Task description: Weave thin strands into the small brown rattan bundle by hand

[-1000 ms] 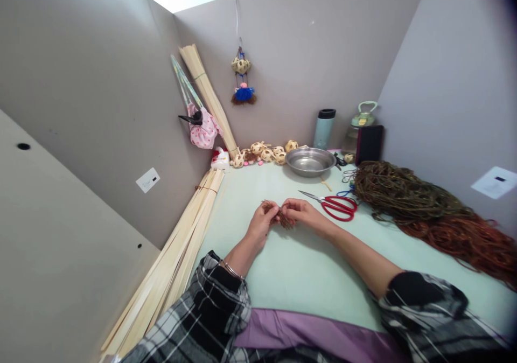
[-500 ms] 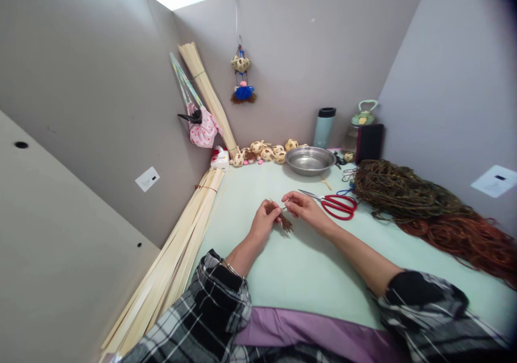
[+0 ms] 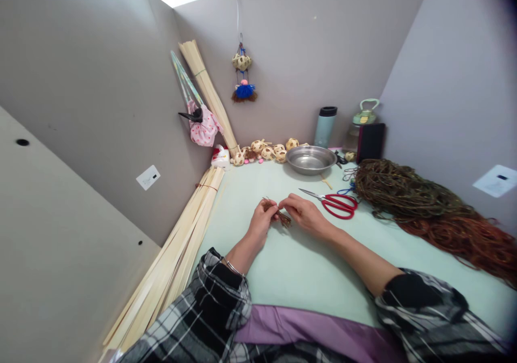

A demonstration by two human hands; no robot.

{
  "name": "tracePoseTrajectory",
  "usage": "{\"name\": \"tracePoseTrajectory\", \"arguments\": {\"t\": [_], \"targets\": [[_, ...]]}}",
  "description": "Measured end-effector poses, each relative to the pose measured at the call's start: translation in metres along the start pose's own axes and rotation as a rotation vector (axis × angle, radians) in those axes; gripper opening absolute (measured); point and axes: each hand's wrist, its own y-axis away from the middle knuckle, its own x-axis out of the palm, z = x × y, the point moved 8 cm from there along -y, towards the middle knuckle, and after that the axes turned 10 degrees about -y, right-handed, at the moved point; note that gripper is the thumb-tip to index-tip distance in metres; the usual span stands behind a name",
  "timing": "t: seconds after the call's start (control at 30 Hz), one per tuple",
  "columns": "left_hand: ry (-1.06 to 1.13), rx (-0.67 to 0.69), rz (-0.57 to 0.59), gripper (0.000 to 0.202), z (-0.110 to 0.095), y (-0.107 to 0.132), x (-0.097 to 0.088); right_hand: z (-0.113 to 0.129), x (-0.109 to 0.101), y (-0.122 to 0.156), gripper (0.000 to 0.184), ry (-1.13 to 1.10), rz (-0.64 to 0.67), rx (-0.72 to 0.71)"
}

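Observation:
Over the middle of the pale green table [image 3: 311, 266], my left hand [image 3: 262, 218] pinches a small bundle of brown fibre strands [image 3: 285, 220]. The strands poke out above the thumb and fan out below it. My right hand [image 3: 305, 212] is close on the right, thumb and forefinger pressed together at the left thumb and the bundle's middle. What its fingertips hold is too small to make out. Red-handled scissors [image 3: 338, 206] lie right of my right hand, blades pointing left.
A steel bowl [image 3: 311, 170] stands behind my hands, near woven balls [image 3: 267, 153] and a blue tumbler [image 3: 325, 128]. Brown and rust-coloured cord hanks [image 3: 407, 193] lie at right. Flat pale strips [image 3: 181, 234] lean at left. A woven ornament [image 3: 242, 61] hangs on the partition.
My right hand has moved slightly left and down, its fingertips now against the left thumb. The bundle has shifted a little in my left hand, which keeps its grip.

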Motion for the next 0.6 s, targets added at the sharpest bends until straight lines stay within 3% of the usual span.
{"name": "tracePoseTrajectory", "arguments": {"t": [0.2, 0.33, 0.47, 0.6], "targets": [[0.006, -0.007, 0.012, 0.026, -0.002, 0.001, 0.001, -0.005, 0.009, 0.004, 0.029, 0.248, 0.119, 0.04], [0.033, 0.008, 0.013, 0.025, -0.005, 0.001, 0.001, -0.028, 0.002, 0.003, 0.025, 0.327, 0.073, 0.188], [0.021, 0.011, 0.032, 0.025, -0.006, 0.001, 0.003, -0.033, -0.011, -0.003, 0.027, -0.028, -0.056, 0.222], [-0.004, 0.005, 0.068, 0.025, -0.007, 0.003, 0.008, -0.021, -0.007, -0.006, 0.042, -0.441, -0.02, 0.214]]}}
